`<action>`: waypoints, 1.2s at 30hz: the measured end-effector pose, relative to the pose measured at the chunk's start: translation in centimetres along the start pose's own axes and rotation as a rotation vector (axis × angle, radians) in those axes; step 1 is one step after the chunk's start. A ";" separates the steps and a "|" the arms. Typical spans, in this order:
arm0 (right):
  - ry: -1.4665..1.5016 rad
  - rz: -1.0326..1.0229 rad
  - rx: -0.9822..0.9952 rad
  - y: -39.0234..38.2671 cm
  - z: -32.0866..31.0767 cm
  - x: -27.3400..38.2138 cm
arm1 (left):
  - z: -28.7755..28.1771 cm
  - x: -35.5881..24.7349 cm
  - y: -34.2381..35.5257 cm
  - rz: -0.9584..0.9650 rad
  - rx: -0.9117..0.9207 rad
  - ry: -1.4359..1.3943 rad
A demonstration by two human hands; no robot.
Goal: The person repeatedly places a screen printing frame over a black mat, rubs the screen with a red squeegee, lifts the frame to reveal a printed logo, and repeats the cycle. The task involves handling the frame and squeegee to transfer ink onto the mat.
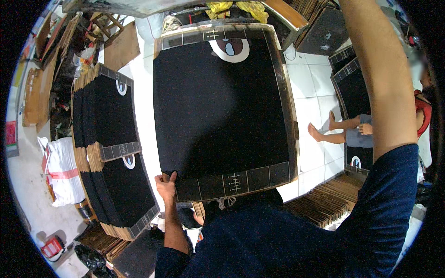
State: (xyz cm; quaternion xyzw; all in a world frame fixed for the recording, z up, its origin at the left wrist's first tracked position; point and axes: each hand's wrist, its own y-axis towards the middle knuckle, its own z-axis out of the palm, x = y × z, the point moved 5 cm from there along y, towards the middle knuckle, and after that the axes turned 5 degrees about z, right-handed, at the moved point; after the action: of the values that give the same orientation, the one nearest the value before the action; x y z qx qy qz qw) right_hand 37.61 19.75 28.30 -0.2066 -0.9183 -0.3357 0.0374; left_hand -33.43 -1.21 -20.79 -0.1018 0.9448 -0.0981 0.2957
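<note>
Head view: left hand (166,186) nearly closed, thumb and fingers pinching the near-left corner of the black panel (218,111), which lies mid-view in front of the person between the left-side stacked panels (116,113) and white floor tiles (313,81); right arm (389,88) runs past top edge, its hand out of view, state can't tell.

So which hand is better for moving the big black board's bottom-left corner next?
The left, probably: the left hand is at that corner of the black board. The right arm runs up past the picture's edge, so its hand doesn't show.
</note>
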 end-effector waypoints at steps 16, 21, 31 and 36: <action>0.132 -0.037 -0.230 -26.5 1.4 1.4 | -5.2 -29.3 6.0 0.475 0.379 -1.442; 0.357 0.139 0.298 -41.4 8.4 -0.8 | 2.0 -25.8 4.0 -0.187 0.183 -1.311; 0.141 -0.075 0.178 -28.5 32.5 -11.1 | 7.3 -19.5 3.7 0.106 0.245 0.106; -0.002 -0.284 0.333 -21.9 38.0 -11.3 | 11.8 -24.0 2.1 0.925 0.043 0.339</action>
State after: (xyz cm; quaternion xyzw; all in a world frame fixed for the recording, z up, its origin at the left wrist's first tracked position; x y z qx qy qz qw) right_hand 41.68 24.70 -16.54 -0.0666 -0.9810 -0.1810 0.0225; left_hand -7.53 5.29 -17.91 0.3517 0.9236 0.0086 0.1524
